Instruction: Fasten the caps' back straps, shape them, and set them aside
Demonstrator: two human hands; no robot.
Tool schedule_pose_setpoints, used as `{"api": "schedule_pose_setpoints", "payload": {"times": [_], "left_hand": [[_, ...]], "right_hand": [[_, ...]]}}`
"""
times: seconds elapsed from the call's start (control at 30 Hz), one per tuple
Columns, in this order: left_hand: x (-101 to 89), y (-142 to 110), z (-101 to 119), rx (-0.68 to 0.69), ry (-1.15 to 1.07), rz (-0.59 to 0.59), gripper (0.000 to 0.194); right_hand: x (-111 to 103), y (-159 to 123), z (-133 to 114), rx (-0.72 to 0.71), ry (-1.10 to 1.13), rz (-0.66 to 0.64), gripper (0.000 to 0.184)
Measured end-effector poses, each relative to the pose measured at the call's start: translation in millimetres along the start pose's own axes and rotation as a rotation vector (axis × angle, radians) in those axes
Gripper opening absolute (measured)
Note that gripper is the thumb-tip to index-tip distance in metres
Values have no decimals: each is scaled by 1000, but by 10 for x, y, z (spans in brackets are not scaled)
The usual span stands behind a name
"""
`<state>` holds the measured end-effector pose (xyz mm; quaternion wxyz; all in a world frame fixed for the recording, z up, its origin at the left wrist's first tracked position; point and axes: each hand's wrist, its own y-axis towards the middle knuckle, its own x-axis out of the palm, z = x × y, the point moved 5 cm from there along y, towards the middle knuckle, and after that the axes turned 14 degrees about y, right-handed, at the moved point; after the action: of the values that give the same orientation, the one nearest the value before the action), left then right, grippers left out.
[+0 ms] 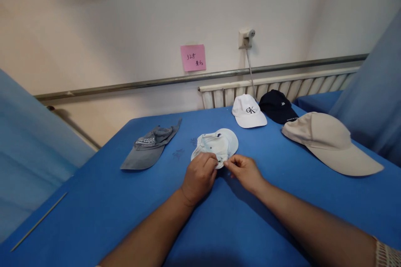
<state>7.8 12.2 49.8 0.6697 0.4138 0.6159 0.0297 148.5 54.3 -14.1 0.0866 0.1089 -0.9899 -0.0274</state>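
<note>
A pale blue-white cap (pixel 219 144) lies in the middle of the blue table (pixel 94 200). It looks folded flat, with its near edge toward me. My left hand (pixel 199 176) is closed, its fingers curled over the cap's near edge. My right hand (pixel 245 171) pinches the same edge from the right side. The two hands almost touch each other at the cap's rim.
A flattened grey cap (pixel 149 146) lies at the left. At the back stand a white cap (pixel 248 111) and a dark navy cap (pixel 277 106). A beige cap (pixel 328 142) sits at the right. A thin stick (pixel 39 221) lies near the table's left edge. Behind the table are a radiator (pixel 282 85) and a wall.
</note>
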Motion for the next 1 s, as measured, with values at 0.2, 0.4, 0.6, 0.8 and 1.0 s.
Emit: {"api": "schedule_pose_setpoints", "payload": {"times": [0.2,0.4,0.6,0.8,1.0], "left_hand": [[54,9,54,16,26,-56,14],[116,1,113,-83,-202,-177,12],[242,-55,-107,-507,-519,-218,26],[426,-108,-213,-758,-867,-247,31],[430,-105,-218,-874,-1088,-228,34]], "right_hand": [[59,-57,10,219,189,64,33],[-16,-16,38,265,256,166,27],[-118,94,33,122,175,180,22],[-73,77,107,19,122,130,20],[-66,53,75,-34,56,99,21]]}}
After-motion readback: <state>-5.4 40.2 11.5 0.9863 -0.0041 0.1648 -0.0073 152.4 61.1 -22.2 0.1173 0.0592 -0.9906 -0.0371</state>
